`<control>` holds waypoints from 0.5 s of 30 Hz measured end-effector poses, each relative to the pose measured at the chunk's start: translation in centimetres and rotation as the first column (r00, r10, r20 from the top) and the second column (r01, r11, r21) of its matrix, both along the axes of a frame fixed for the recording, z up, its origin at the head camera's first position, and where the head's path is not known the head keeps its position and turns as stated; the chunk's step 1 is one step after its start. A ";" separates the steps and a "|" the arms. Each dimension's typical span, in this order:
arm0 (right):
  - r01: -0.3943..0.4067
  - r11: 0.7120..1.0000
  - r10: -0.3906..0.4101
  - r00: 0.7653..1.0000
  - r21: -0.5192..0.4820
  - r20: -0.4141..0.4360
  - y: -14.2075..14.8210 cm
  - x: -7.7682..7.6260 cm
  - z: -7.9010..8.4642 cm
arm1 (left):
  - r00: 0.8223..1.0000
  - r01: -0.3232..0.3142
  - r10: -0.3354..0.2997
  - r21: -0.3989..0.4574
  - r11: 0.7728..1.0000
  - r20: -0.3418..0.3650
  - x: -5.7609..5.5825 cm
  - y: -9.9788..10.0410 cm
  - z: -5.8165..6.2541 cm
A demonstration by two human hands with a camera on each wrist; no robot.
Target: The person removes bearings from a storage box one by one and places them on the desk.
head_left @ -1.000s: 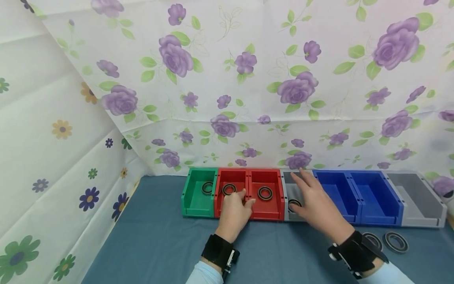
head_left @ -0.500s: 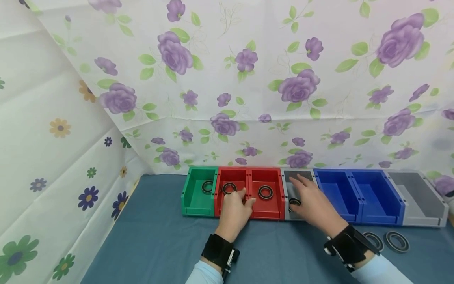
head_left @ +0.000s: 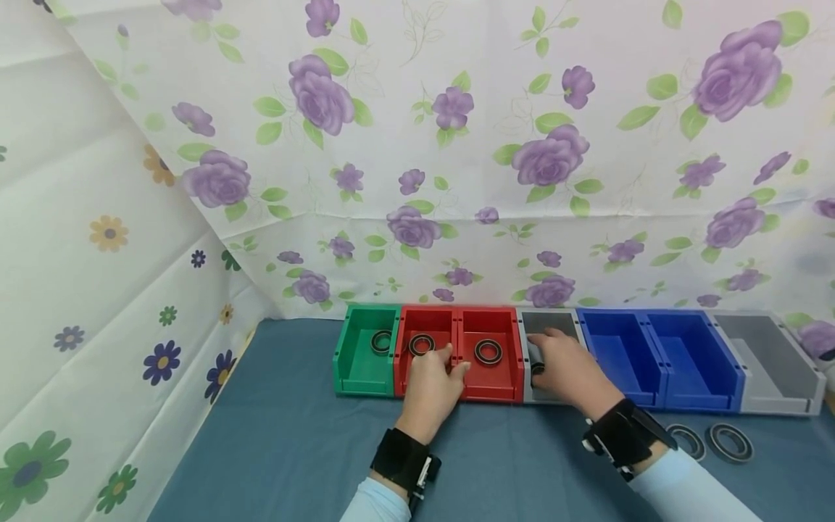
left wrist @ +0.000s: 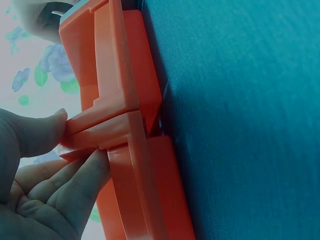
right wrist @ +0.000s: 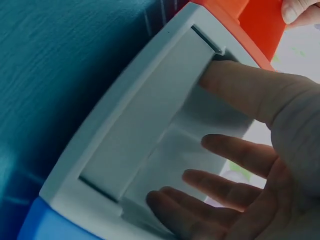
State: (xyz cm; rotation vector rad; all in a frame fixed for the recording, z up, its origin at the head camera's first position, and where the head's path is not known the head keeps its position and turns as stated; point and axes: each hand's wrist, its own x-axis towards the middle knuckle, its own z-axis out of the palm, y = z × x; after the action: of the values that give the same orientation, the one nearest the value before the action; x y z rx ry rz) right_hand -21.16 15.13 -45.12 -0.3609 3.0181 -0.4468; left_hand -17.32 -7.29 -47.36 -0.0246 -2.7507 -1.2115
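Note:
My left hand (head_left: 430,391) pinches the adjoining side walls of two red bins, thumb on one side and fingers on the other; the left wrist view shows the red walls (left wrist: 102,122) in that pinch. A ring-shaped ball bearing (head_left: 412,346) lies in the left red bin, another bearing (head_left: 478,353) in the right one. Inside the narrow grey bin (head_left: 548,319) reaches my right hand (head_left: 570,366), fingers spread and thumb low near the front wall. A dark bearing (head_left: 538,368) shows partly beside the thumb in the head view, the rest hidden by the hand.
A green bin (head_left: 365,388) with a bearing (head_left: 374,342) stands at the row's left end. Right of the hands come two blue bins (head_left: 694,362) and a wider grey bin (head_left: 779,408). Two larger bearings (head_left: 712,438) lie on the blue cloth (head_left: 509,464). A flowered curtain (head_left: 457,181) hangs behind.
My right hand has moved left and down into the narrow grey bin, its fingers lower and covering more of the bearing. The left hand stays at the red walls.

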 end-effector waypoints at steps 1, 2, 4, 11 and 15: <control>0.005 1.000 -0.005 1.000 0.000 0.002 -0.1 -0.1 -0.1 | 1.000 -0.001 0.001 -0.003 1.000 0.000 0.0 0.0 0.0; 0.011 1.000 -0.011 1.000 0.002 0.004 -0.2 -0.2 -0.1 | 1.000 -0.001 0.001 -0.007 1.000 -0.002 0.0 -0.1 0.0; 0.027 1.000 -0.027 0.999 0.009 0.021 -0.5 -0.4 -0.3 | 1.000 -0.002 0.002 -0.011 1.000 -0.003 0.0 -0.1 0.1; 0.079 0.997 -0.078 0.988 -0.005 0.134 -0.7 -1.1 -0.9 | 1.000 0.013 -0.013 -0.010 1.000 -0.004 0.0 -0.1 0.0; 0.117 0.993 -0.114 0.979 -0.011 0.167 -0.6 -1.1 -1.1 | 1.000 0.016 -0.016 -0.006 1.000 -0.015 0.0 0.0 -0.2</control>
State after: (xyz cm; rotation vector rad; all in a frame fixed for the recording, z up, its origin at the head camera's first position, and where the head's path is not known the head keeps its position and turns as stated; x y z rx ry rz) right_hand -22.27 14.56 -46.24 -0.1417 2.8833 -0.4912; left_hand -17.33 -7.31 -47.56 -0.0561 -2.7467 -1.2015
